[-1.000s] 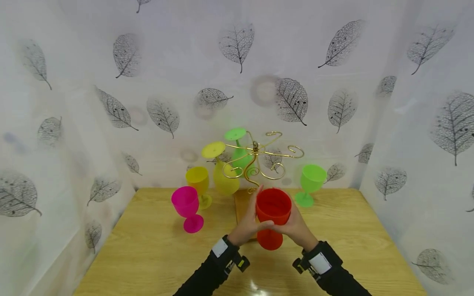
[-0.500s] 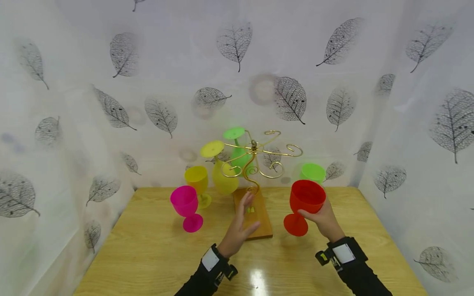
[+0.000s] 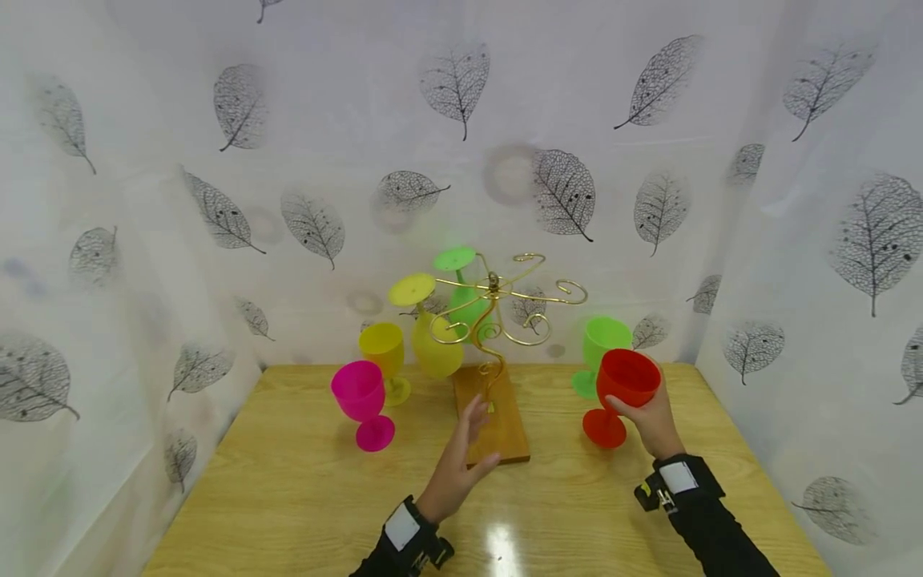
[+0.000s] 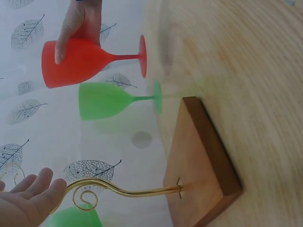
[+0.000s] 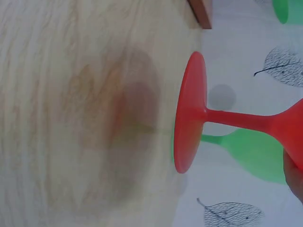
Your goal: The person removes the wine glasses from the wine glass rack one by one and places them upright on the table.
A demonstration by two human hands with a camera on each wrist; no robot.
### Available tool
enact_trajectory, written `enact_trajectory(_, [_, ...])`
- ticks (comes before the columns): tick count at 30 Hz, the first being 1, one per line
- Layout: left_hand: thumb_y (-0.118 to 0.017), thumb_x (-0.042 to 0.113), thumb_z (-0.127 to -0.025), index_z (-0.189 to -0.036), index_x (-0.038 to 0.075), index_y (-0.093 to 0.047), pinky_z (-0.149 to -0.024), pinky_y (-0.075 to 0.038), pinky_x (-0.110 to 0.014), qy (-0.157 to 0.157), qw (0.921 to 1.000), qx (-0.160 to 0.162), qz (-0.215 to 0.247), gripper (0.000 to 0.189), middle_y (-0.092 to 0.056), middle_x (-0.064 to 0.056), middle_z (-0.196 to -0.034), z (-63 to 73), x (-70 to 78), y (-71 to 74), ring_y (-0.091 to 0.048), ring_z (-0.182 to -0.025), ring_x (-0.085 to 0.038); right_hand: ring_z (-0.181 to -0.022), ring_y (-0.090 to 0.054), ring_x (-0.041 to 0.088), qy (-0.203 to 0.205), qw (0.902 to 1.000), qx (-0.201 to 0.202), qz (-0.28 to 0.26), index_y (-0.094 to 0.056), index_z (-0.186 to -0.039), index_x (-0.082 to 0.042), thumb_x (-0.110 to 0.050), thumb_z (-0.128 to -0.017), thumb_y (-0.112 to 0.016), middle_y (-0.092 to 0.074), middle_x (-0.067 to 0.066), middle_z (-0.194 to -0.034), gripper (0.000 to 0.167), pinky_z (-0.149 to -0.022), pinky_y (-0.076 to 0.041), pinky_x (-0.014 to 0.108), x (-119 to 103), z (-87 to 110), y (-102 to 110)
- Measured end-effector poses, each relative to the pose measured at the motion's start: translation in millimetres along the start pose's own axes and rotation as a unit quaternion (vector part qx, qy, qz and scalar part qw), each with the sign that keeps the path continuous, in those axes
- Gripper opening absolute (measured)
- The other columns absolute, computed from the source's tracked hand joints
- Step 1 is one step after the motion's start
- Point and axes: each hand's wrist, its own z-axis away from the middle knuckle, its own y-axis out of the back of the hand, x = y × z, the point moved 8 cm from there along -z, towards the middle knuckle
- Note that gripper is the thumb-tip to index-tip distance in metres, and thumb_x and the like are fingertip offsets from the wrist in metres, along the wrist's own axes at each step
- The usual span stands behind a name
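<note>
My right hand (image 3: 653, 417) grips the bowl of a red goblet (image 3: 626, 380) on the right side, thumb in front. The goblet is upright, and in the right wrist view its foot (image 5: 190, 113) hangs a little above the table. Just behind it stands a green goblet (image 3: 604, 343). My left hand (image 3: 456, 471), holding nothing, is in front of a gold wire glass rack (image 3: 493, 300) with a wooden base (image 3: 508, 429); its fingers are spread and loosely bent. A yellow goblet (image 3: 435, 344) and another green goblet (image 3: 467, 300) hang upside down from the rack's left arms.
At the left a pink goblet (image 3: 359, 391) and an upright yellow goblet (image 3: 382, 349) stand on the wooden table (image 3: 288, 481). A white leaf-printed curtain (image 3: 404, 96) encloses the table at the back and sides.
Both hands held the red goblet at the middle a second ago. My left hand has let go and drawn back; my right hand has carried the goblet right, toward the green one.
</note>
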Motion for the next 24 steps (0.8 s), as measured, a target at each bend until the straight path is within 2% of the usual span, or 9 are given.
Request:
enact_trajectory(3, [-0.056,0.019,-0.094,-0.151,0.022,-0.007,-0.112,-0.026,-0.056,0.015,0.9998,0.000,0.011,0.075,-0.023,-0.015,-0.153,3.4,-6.1,-0.3,-0.031,-0.138,-0.035,-0.109,-0.045,0.005,-0.014,0.9998,0.013,0.002,-0.027,-0.139,-0.013,0.011,-0.077,-0.068,-0.045,-0.013,-0.122,0.078,-0.078,-0.051,0.009,11.3,-1.7,3.8])
enact_trajectory(12, [-0.052,0.020,-0.096,-0.151,0.022,-0.009,-0.110,-0.026,-0.061,0.031,0.9987,0.004,0.040,0.069,-0.023,-0.015,-0.153,9.6,-16.3,-1.5,-0.032,-0.137,-0.037,-0.107,-0.045,0.002,-0.026,0.9990,0.018,0.031,-0.027,-0.140,-0.011,0.007,-0.078,-0.069,-0.044,-0.016,-0.121,0.077,-0.080,-0.047,0.007,37.3,-2.6,9.1])
enact_trajectory(20, [-0.051,0.020,-0.097,-0.150,0.021,-0.010,-0.109,-0.029,-0.060,0.031,0.9989,0.008,0.033,0.068,-0.025,-0.016,-0.152,10.0,-16.3,-1.9,-0.034,-0.135,-0.036,-0.108,-0.043,0.001,-0.025,0.9987,0.006,0.044,-0.025,-0.141,-0.010,0.005,-0.079,-0.068,-0.042,-0.017,-0.121,0.077,-0.081,-0.046,0.005,42.3,-4.2,8.3])
enact_trajectory(24, [-0.052,0.020,-0.096,-0.151,0.016,-0.010,-0.108,-0.029,-0.061,0.030,0.9991,0.012,0.029,0.069,-0.025,-0.017,-0.152,9.4,-16.4,-1.1,-0.035,-0.135,-0.038,-0.108,-0.043,0.001,-0.017,0.9989,-0.009,0.043,-0.023,-0.141,-0.008,0.007,-0.079,-0.068,-0.042,-0.016,-0.122,0.078,-0.081,-0.046,0.006,39.7,-7.4,7.1])
